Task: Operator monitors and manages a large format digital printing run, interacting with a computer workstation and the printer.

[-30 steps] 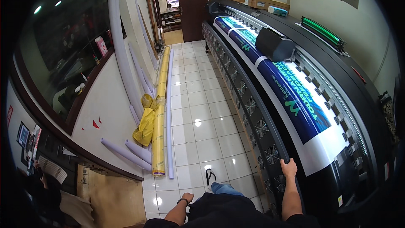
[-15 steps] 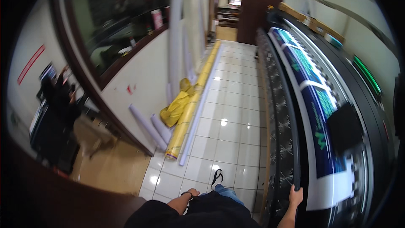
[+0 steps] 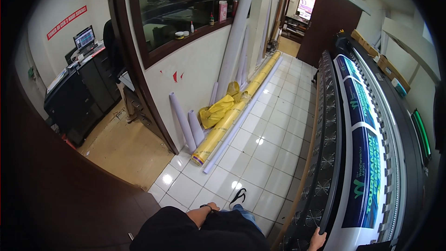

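My right hand grips the black front rail of a wide-format printer, its fingers bent over the edge. On the printer, right of that hand, lies a white sheet printed in dark blue panels with green and white lettering. A dark block shows partly at the lower edge beside the sheet. My left hand, below a dark wristband, hangs by my thigh against the black shirt and jeans. Its fingers are mostly hidden, and I see nothing held in it.
Along the left wall lie a long yellow-wrapped roll, a thin pale tube and crumpled yellow wrapping. Pale tubes lean nearby. A doorway at left shows a black desk and a partly hidden person. White tiles run beside the printer.
My view has swung left, so the scene sits further right. The black block over the print has moved toward the near end. The person beyond the doorway is now mostly behind its frame.
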Demonstrator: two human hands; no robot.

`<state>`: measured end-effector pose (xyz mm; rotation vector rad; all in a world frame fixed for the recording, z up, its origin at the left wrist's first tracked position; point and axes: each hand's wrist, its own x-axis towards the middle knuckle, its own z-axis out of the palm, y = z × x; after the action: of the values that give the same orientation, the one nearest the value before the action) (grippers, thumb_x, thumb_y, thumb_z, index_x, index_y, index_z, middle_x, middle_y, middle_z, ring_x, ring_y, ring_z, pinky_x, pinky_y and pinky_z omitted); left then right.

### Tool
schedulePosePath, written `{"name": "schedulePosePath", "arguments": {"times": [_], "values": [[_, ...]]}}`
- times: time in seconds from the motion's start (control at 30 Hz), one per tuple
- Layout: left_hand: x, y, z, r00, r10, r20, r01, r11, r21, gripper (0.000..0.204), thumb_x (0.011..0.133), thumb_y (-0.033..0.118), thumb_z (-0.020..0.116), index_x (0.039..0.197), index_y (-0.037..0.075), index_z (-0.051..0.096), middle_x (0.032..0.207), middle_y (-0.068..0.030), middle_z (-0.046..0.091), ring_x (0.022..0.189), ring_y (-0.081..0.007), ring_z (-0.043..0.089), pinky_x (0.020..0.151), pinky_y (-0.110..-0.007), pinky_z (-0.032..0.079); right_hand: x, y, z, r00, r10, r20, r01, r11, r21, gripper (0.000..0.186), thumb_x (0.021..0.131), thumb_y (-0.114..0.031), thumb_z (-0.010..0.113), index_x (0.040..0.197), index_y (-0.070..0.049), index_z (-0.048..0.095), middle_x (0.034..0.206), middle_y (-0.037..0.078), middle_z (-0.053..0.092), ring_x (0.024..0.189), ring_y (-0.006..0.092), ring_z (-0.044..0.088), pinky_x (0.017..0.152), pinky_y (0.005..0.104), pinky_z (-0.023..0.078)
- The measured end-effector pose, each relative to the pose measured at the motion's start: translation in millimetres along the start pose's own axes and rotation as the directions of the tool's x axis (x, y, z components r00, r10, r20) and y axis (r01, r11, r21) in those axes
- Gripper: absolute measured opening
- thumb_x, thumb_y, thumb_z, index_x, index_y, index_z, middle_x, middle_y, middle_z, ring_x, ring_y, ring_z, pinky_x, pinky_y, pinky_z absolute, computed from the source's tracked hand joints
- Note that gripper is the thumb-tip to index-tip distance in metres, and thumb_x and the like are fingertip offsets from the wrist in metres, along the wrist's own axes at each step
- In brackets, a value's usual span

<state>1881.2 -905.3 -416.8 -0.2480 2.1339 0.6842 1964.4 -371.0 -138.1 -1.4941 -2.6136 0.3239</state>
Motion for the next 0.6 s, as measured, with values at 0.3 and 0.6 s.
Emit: {"name": "schedulePosePath", "arguments": {"times": [0.3,0.6], "values": [[-3.3,-12.3,-2.3,0.998,-0.045,0.039,0.046,0.999,-0.004,0.054,0.078,0.044,0.056,0.107,0.001,0.069,0.114,-0.0238,0.064,0.110,-0.0362,0.061,0.093,-0.040,0.047,14.2,17.9,25.8,0.996,-0.020,-0.084,0.028,0.996,0.085,0.054,0.081,-0.049,0.062,0.101,0.001,0.059,0.096,0.023,0.066,0.093,0.0415,0.063,0.081,0.0488,0.048],[-10.0,-4.2,-19.0,1.000,0.009,0.026,-0.010,0.999,0.052,0.053,0.079,0.044,0.055,0.107,0.002,0.069,0.115,-0.0235,0.064,0.109,-0.0376,0.061,0.094,-0.042,0.047,3.7,9.8,22.1,0.994,0.039,-0.100,-0.028,0.993,0.112,0.054,0.081,-0.048,0.062,0.101,0.002,0.059,0.097,0.024,0.066,0.094,0.0424,0.062,0.082,0.0491,0.048]]}}
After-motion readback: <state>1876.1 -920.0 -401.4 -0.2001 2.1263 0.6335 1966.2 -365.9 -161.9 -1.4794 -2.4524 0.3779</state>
